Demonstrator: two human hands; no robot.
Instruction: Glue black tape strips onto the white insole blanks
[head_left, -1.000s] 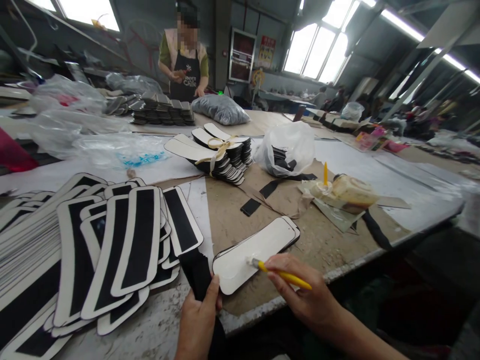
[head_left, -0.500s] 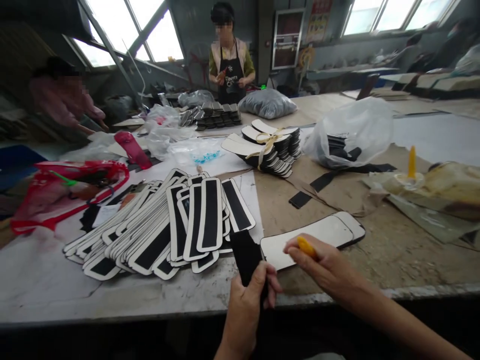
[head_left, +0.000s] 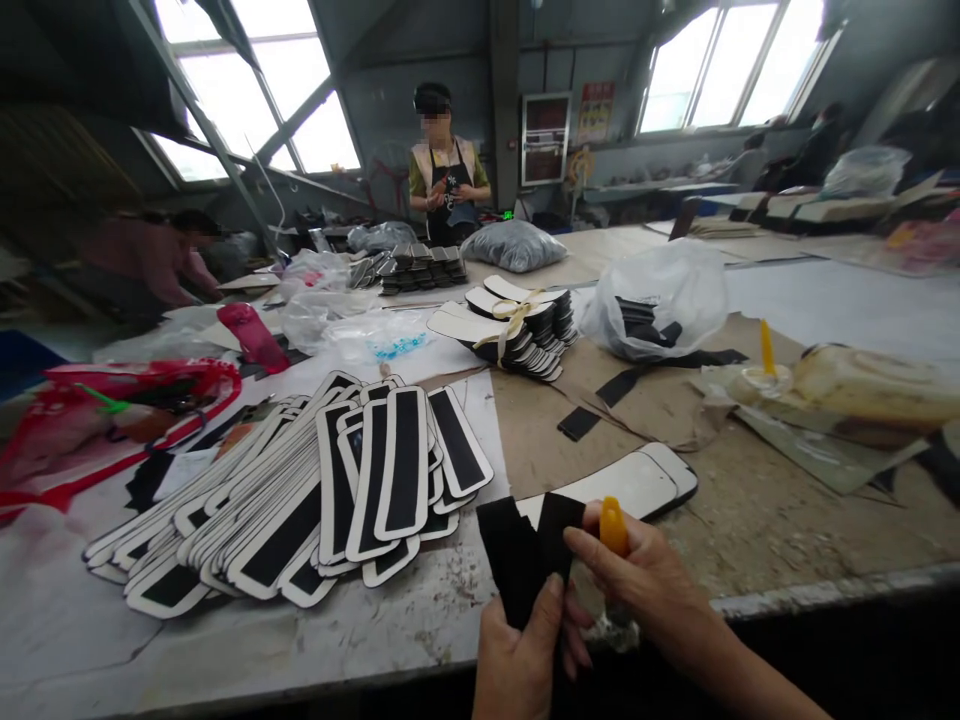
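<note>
Black fabric strips (head_left: 510,560) are gripped in my left hand (head_left: 525,640), thumb on top, near the table's front edge. My right hand (head_left: 637,565) pinches the corner of one black strip, fanned apart from the others, and also holds a yellow-handled tool (head_left: 613,527) whose lower end is hidden. Just behind my hands lie white curved pieces (head_left: 637,480), partly covered by the strips. To the left spreads a large pile of white-edged pieces with black centres (head_left: 409,460).
A tied bundle of white curved pieces (head_left: 517,325) stands farther back. Behind it rests a grey bag (head_left: 514,246). A clear bag (head_left: 652,300) with black strips and a yellowish container (head_left: 862,390) are at right. A person (head_left: 448,180) stands across the table.
My right hand has come over to the strips and taken hold of one, spreading it to the right. The view has tilted up and shifted slightly right.
</note>
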